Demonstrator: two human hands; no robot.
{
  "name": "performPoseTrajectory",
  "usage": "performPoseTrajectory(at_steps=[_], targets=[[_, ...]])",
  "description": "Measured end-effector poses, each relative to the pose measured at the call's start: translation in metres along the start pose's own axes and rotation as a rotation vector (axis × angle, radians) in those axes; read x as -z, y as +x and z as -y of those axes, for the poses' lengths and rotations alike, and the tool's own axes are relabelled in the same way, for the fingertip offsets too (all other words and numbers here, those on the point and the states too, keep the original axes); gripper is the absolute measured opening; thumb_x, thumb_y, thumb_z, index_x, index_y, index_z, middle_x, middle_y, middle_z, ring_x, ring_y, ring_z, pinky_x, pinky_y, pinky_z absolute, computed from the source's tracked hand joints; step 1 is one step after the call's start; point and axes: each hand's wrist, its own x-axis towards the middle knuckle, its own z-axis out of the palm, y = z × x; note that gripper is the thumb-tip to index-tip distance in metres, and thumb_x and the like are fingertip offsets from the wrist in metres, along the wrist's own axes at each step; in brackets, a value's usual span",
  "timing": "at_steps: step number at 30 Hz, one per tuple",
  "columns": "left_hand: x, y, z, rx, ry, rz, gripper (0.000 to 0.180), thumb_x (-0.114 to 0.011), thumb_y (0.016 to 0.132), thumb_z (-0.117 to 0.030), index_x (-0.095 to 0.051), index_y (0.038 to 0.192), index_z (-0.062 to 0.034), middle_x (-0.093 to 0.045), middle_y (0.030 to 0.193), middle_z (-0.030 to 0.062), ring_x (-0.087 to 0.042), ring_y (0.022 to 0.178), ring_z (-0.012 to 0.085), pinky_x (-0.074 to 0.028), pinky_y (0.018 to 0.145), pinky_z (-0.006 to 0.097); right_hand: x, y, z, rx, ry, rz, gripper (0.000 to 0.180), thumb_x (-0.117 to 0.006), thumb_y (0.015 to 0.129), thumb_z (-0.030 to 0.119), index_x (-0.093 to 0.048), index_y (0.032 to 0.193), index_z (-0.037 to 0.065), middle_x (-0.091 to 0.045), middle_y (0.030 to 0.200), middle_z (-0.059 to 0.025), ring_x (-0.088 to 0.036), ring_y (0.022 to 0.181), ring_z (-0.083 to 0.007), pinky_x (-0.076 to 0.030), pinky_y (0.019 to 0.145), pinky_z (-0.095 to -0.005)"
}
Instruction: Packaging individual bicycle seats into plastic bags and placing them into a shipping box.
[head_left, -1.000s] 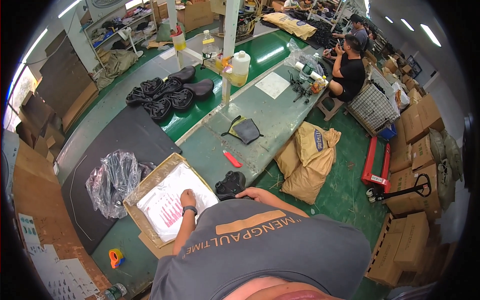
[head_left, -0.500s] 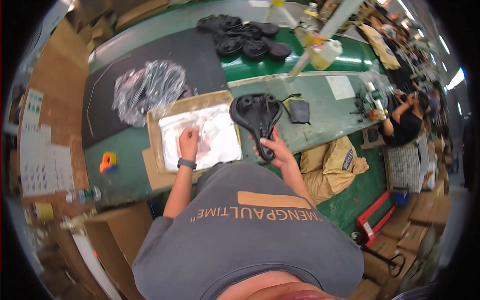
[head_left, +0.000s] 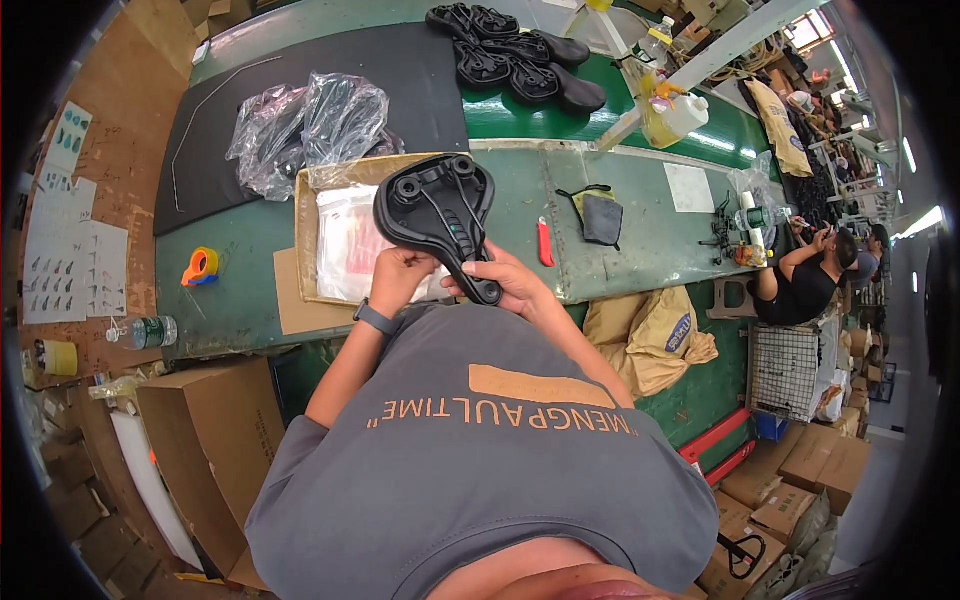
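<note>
The green tabletop (head_left: 640, 250) carries a shallow cardboard box (head_left: 305, 240), an orange tape dispenser (head_left: 200, 267) at left, a red cutter (head_left: 545, 242), and black saddles (head_left: 520, 55) at far.

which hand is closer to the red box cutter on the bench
Right. The right hand, gripping the narrow end of the black saddle, sits just below-left of the red box cutter. The left hand holds the saddle's other side, farther left.
</note>
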Motion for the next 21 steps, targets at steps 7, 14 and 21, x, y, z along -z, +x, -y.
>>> performPoseTrajectory(at_steps=[7, 14, 21], targets=[[-0.015, -0.018, -0.017, 0.162, -0.157, 0.101, 0.011, -0.077, 0.095, -0.007, -0.078, 0.092, 0.0033, -0.079, 0.088, 0.0063, -0.070, 0.080, 0.0087, -0.055, 0.074, 0.025, 0.003, 0.001, -0.002, -0.015, -0.084, -0.055, 0.054, -0.071, 0.097, 0.004, -0.044, 0.144, 0.000, -0.070, 0.118, -0.0226, -0.076, 0.098, -0.0318, -0.067, 0.086, -0.0420], [-0.014, -0.029, -0.043, 0.360, -0.584, 0.146, 0.023, -0.067, 0.107, -0.021, -0.075, 0.114, -0.0005, -0.078, 0.107, 0.0053, -0.070, 0.091, 0.0083, -0.058, 0.080, 0.028, 0.016, -0.020, -0.007, 0.065, 0.120, -0.063, 0.040, -0.070, 0.099, 0.008, -0.053, 0.135, 0.001, -0.070, 0.109, -0.0195, -0.074, 0.095, -0.0283, -0.066, 0.083, -0.0403], [0.064, -0.003, -0.085, 0.219, -1.198, -0.180, 0.018, -0.060, 0.110, -0.024, -0.070, 0.113, -0.0085, -0.074, 0.101, 0.0002, -0.069, 0.084, 0.0089, -0.057, 0.072, 0.028, 0.019, -0.055, -0.002, 0.317, 0.155, -0.060, 0.044, -0.073, 0.097, 0.010, -0.055, 0.135, -0.003, -0.068, 0.113, -0.0180, -0.071, 0.100, -0.0286, -0.062, 0.083, -0.0387]])
